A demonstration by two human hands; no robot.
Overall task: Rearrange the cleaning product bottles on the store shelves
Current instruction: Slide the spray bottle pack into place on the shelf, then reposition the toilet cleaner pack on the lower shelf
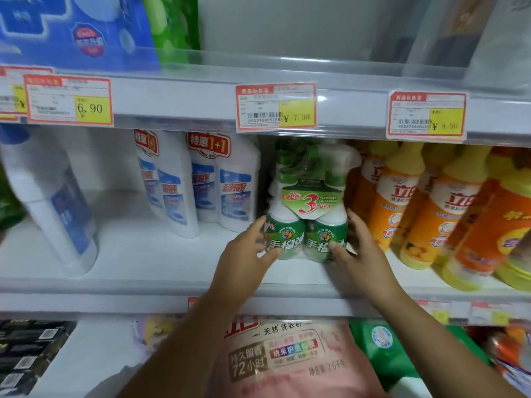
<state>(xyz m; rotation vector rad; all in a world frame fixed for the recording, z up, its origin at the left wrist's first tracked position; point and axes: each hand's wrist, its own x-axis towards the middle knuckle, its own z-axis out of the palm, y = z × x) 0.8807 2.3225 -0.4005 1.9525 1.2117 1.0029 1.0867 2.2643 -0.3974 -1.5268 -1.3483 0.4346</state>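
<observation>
A shrink-wrapped twin pack of green and white spray bottles (309, 214) stands upright on the middle shelf (143, 254). My left hand (247, 254) holds its left bottle, thumb across the front label and fingers round the side. My right hand (357, 248) grips the right bottle the same way from the other side. White twin packs with blue labels (221, 182) stand just to the left. Orange and yellow bottles (402, 202) crowd the right side, close against the pack.
A large white bottle (54, 202) leans at the far left of the shelf. Price tags (275, 107) hang on the rail above. Below lie a pink detergent bag (284, 357) and a green bag (382, 349). Blue packages (71, 30) fill the top shelf.
</observation>
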